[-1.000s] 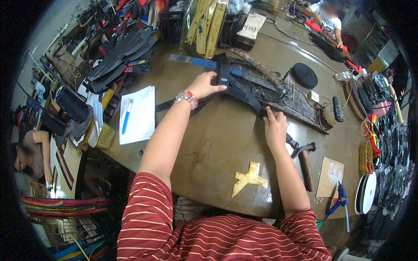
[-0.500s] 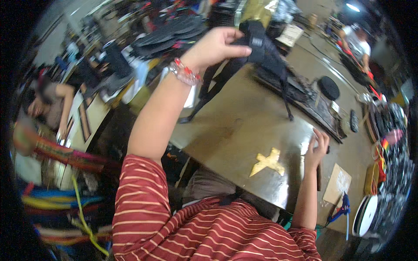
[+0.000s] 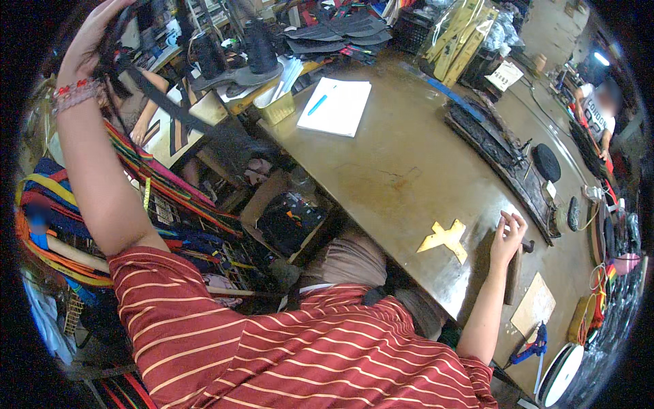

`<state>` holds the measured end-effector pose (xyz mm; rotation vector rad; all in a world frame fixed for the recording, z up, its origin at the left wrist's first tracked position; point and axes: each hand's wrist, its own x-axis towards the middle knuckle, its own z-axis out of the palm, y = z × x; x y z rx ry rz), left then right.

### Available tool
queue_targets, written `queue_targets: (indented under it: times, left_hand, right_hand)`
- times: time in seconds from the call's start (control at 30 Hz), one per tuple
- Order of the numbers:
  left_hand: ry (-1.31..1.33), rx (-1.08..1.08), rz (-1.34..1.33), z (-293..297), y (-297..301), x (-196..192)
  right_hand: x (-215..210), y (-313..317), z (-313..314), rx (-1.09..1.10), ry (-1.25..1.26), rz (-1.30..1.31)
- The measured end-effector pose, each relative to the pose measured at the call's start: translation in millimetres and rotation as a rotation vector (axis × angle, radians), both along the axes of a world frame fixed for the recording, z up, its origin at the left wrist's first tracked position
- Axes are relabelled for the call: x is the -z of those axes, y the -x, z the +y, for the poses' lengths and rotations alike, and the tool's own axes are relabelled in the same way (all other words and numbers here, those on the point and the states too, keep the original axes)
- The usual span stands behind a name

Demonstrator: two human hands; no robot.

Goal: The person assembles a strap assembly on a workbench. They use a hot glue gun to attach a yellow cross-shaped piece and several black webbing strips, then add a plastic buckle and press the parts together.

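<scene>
My left hand [image 3: 83,51] is raised high at the far left, partly cut off by the picture's edge. Dark straps hang beside its fingers, and a black webbing strap [image 3: 160,94] trails from it, blurred, toward the table's left side. My right hand [image 3: 507,237] rests at the table's near right, fingers loosely bent and apart, nothing visible in them. Just beside that wrist lies a brown wooden-handled tool [image 3: 514,274], partly hidden by the forearm. A yellow cross-shaped piece [image 3: 443,240] lies flat on the tabletop [image 3: 361,194] to the left of my right hand.
White paper [image 3: 344,112] with a blue pen sits at the table's far left. A long dark tray [image 3: 501,163], a black webbing roll [image 3: 546,162], a blue glue gun [image 3: 531,346] and a white spool [image 3: 564,375] line the right. Colourful straps [image 3: 174,180] hang at left. Other people work nearby.
My left hand has swung from above the table to the far left, carrying the black straps off the tabletop. The paper and pen now show. My right hand stays about where it was.
</scene>
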<state>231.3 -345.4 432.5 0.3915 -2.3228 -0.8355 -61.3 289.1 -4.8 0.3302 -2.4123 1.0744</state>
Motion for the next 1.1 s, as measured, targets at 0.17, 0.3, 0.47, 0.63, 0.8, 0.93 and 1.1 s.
queue_targets:
  times: [0.17, 0.3, 0.47, 0.63, 0.8, 0.93, 1.1]
  left_hand:
    - [0.029, -0.191, -0.178, -129.0, -34.2, -20.4]
    - [0.135, -0.498, -0.136, -229.5, -28.4, -16.3]
    - [0.526, -0.997, 0.06, -308.0, -30.0, 16.5]
    - [0.475, -1.007, 0.418, -313.1, 2.9, 152.5]
    - [0.201, -0.87, 0.661, -297.3, 39.1, 309.1]
    - [-0.09, -1.246, 0.253, -315.1, 42.8, 399.1]
    - [-0.964, -0.866, 0.321, -343.8, 40.7, 455.7]
  right_hand:
    - [3.1, 0.2, 0.3, 0.004, -0.083, 0.031]
    - [7.5, -1.8, -1.0, 0.007, -0.1, 0.026]
    - [10.8, -0.2, -3.9, 0.044, -0.212, 0.087]
    - [10.8, -0.7, -2.8, 0.077, -0.272, 0.079]
    - [9.3, -1.9, -2.7, 0.088, -0.291, 0.033]
    - [6.2, -5.1, -4.3, 0.109, -0.318, 0.018]
    - [-0.8, -11.0, -18.2, 0.183, -0.282, -0.035]
